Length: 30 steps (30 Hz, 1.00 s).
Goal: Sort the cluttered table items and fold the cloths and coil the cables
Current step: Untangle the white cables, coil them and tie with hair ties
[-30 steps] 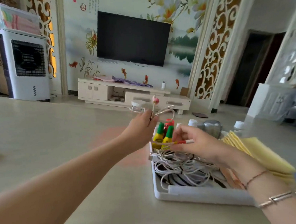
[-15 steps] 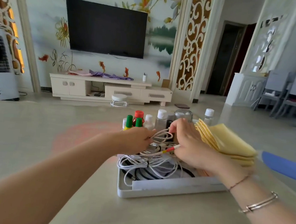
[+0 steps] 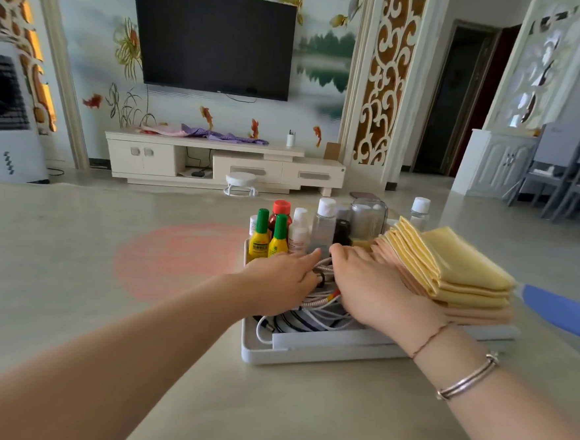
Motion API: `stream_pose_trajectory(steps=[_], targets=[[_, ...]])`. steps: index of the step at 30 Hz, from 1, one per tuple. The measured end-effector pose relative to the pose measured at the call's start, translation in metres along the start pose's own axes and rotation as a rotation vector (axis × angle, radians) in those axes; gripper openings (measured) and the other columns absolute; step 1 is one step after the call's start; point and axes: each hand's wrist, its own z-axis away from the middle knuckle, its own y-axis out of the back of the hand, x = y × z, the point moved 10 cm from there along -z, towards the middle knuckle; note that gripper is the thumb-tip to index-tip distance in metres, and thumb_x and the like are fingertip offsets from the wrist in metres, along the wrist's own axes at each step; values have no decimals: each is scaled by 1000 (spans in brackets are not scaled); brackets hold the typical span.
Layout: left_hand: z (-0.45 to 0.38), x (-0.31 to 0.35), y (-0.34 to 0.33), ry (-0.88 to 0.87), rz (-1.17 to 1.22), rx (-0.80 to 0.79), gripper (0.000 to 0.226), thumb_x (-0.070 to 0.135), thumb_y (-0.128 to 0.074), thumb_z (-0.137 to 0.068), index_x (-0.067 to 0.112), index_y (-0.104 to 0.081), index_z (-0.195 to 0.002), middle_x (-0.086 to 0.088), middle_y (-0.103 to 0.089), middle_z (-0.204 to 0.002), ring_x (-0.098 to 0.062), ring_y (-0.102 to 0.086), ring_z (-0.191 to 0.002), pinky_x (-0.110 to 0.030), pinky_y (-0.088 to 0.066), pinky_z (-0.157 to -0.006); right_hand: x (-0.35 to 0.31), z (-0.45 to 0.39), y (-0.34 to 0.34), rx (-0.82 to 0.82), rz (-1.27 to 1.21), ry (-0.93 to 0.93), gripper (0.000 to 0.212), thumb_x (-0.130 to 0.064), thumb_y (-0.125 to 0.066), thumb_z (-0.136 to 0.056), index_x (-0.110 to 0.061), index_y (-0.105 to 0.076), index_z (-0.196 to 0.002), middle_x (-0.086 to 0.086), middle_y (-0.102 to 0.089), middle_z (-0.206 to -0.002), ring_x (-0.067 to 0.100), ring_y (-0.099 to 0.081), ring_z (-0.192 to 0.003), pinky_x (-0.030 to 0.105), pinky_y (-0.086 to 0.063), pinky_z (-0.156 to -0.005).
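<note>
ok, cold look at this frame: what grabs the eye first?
Both hands meet over a tangle of white cables in the near part of a white tray: the left hand and the right hand press down on the coil. Behind them stands a cluster of small bottles, two yellow with green caps. To the right lies a stack of folded yellow cloths.

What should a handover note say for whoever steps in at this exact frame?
Left hand and right hand both rest flat on the bundle of cables in the white tray, pressing it down; neither grips anything.
Bottles stand at the tray's back; folded yellow cloths are stacked on peach ones on the tray's right side.
Done: cloths folded, bottles grouped, cables gathered in the tray.
Left: the cables look loosely bundled and may need tidier coiling.
</note>
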Motion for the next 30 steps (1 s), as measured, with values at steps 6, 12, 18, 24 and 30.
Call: stream_pose_trajectory(steps=[6,12,18,24,30], targets=[[3,-1,25,32,168,15,48,30,-27,-103,16,-27,-149,-11,-59,-118,-25,-56,-104,-36,-43,-94,14,11,10,36,-11,-28,77,-5,-56,-88,-9,-10,-150,15,-20,-156,26,-19,-146,39,-16,-121],[13,-10,51,40,180,103,32,23,-28,-102,7,-54,-110,-10,-60,-92,-16,-48,-67,-24,-36,-57,30,23,29,121,-88,-95,72,1,-53,-89,-11,-16,-149,10,-27,-155,22,-25,-144,31,-21,-117],[52,-49,86,107,225,246,34,17,-34,-100,19,-56,-127,-1,-59,-125,-18,-58,-105,-29,-43,-88,-5,23,55,246,-306,1,55,10,-43,-87,-15,-45,-135,0,-49,-138,15,-41,-129,27,-37,-106],[132,-119,122,212,224,307,32,3,-43,-93,18,-67,-105,8,-64,-106,-1,-55,-83,-7,-38,-67,-113,8,72,248,-539,289,38,6,-44,-88,-16,-62,-113,-3,-60,-120,15,-43,-117,24,-33,-99],[232,-185,120,337,203,125,32,-7,-49,-86,14,-71,-95,5,-68,-95,10,-59,-72,-6,-43,-67,-255,13,68,-39,-729,577,18,-14,-56,-89,-25,-68,-96,-11,-66,-95,2,-52,-86,15,-41,-76]])
